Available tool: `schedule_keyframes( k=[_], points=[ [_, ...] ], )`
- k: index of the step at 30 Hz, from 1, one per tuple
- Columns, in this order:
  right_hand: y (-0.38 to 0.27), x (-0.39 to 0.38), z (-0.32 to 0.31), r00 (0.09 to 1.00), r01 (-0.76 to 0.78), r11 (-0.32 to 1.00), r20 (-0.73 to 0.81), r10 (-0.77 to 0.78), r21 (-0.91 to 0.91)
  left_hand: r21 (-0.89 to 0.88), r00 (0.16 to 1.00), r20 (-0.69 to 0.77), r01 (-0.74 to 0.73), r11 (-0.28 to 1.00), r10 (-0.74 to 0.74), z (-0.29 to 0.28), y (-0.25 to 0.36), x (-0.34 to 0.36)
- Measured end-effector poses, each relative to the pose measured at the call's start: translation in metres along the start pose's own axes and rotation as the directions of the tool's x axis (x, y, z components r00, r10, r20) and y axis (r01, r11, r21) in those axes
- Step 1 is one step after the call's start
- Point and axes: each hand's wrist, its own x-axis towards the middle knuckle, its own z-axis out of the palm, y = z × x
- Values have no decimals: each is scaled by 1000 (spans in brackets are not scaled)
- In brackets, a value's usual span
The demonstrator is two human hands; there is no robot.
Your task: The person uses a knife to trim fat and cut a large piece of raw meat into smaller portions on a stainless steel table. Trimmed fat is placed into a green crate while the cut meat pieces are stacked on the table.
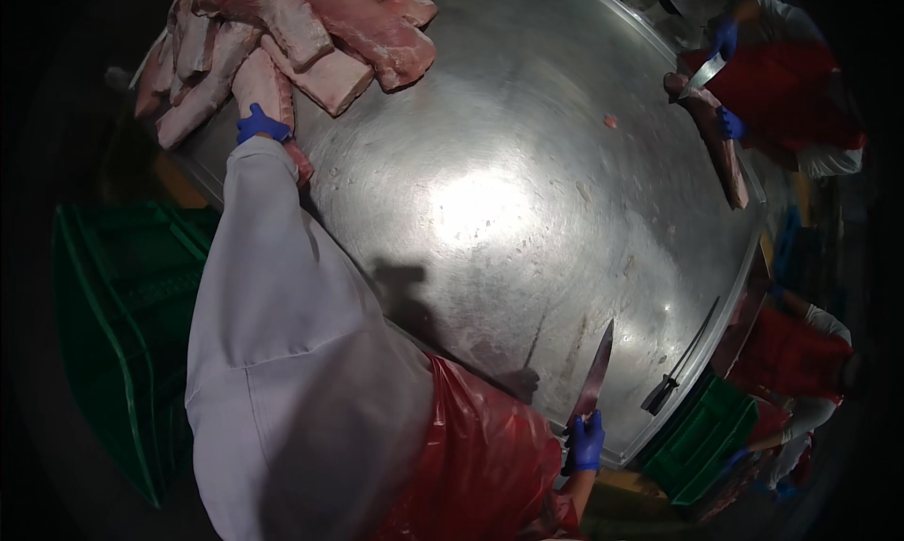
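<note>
My left arm, in a white sleeve, stretches to the far left. There my blue-gloved left hand (pixel 262 124) grips the near end of a long pork loin (pixel 263 81), pale and fatty on top with a darker red edge. That piece lies at the front of a heap of similar meat slabs (pixel 311 32). Low on the right, my blue-gloved right hand (pixel 586 441) is closed round the handle of a knife (pixel 595 371). Its long blade points away from me over the table, and the fingers hide most of the handle.
The steel table (pixel 452 287) has a raised rim. A sharpening steel (pixel 683 357) lies near its right edge. Green crates stand at left (pixel 122 315) and right (pixel 702 437). Across the table, a person in a red apron (pixel 786 98) cuts meat (pixel 720 150); another works at right (pixel 791 353).
</note>
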Motion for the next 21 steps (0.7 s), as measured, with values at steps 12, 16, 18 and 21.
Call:
schedule_keyframes(
  k=[12,16,18,21],
  points=[
    [88,4,-14,990,142,988,-20,-141,66,28,989,122,-91,995,87,9,-30,-114],
    [110,15,-23,984,172,977,-70,-164,128,47,963,110,-252,967,246,49,-44,-188],
    [114,16,-41,985,170,975,-60,-163,145,-44,941,95,-322,946,324,85,-58,-223],
    [147,51,-71,949,260,965,-192,-248,39,125,923,70,-385,914,379,95,-31,-316]
  ],
)
